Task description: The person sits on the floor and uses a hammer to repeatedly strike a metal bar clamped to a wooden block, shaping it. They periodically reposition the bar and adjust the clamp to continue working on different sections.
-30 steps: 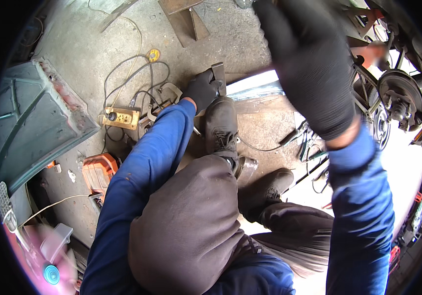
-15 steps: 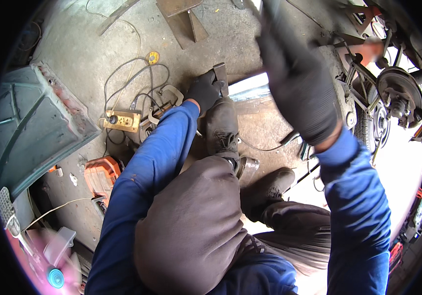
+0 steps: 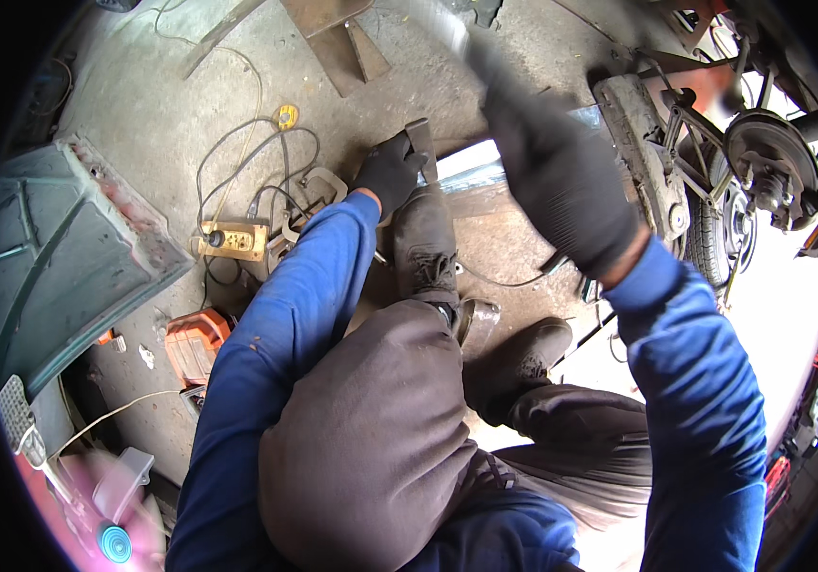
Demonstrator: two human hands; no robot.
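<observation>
My left hand [image 3: 388, 174], in a black glove, is closed around the side of a flat brown metal bar [image 3: 419, 138], just ahead of the toe of my dark boot [image 3: 423, 234]. Beside the bar on the right lies a shiny metal piece [image 3: 472, 160] in bright light. Raised above the floor, my black-gloved right hand [image 3: 566, 186] grips a dark-handled tool [image 3: 487, 69]. A pale metal shaft extends from it toward the top edge; motion blur and the picture's edge hide its head.
To the left are a yellow socket box [image 3: 235, 241] with loose cables, a C-shaped clamp [image 3: 325, 178], an orange case [image 3: 195, 338] and a greenish panel [image 3: 56, 238]. A brake disc [image 3: 773, 172] and wheel stand right. A pink fan [image 3: 113, 543] sits lower left.
My right hand and its tool have swung slightly left, uncovering more of the floor and metal parts to the right. My left hand keeps its hold on the bar.
</observation>
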